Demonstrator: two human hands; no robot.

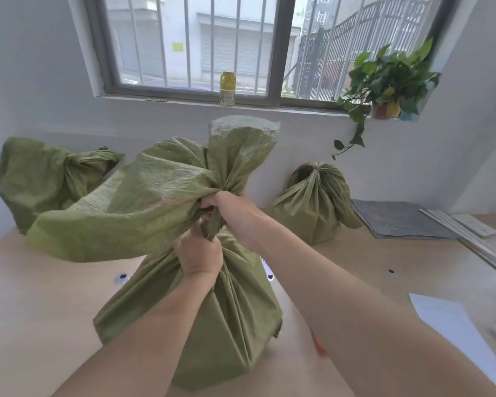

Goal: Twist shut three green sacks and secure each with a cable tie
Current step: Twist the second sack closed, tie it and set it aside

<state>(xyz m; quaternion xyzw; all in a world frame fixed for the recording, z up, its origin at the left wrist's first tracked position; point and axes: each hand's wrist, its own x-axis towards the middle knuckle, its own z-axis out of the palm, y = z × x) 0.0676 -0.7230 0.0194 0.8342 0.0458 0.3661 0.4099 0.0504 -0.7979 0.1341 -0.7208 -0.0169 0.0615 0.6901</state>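
a: from the head camera, how far along is this?
b: mid-job, i'd judge. the near sack (212, 325) stands at the middle of the table (55, 310). its neck is bunched, but no cable tie shows on it.
a: and the hands?
b: left hand (199, 255) is fisted round the twisted neck. right hand (232, 209) sits just above it, fingers curled into the loose top fabric, which flops out to the left.
a: the other two?
b: the back-left sack (40, 179) is gathered at its neck, and the back-right sack (312, 207) is cinched tight at the top. both look closed, though any ties are too small to confirm.
a: contents?
b: hidden. all three bulge, and the weave is opaque.
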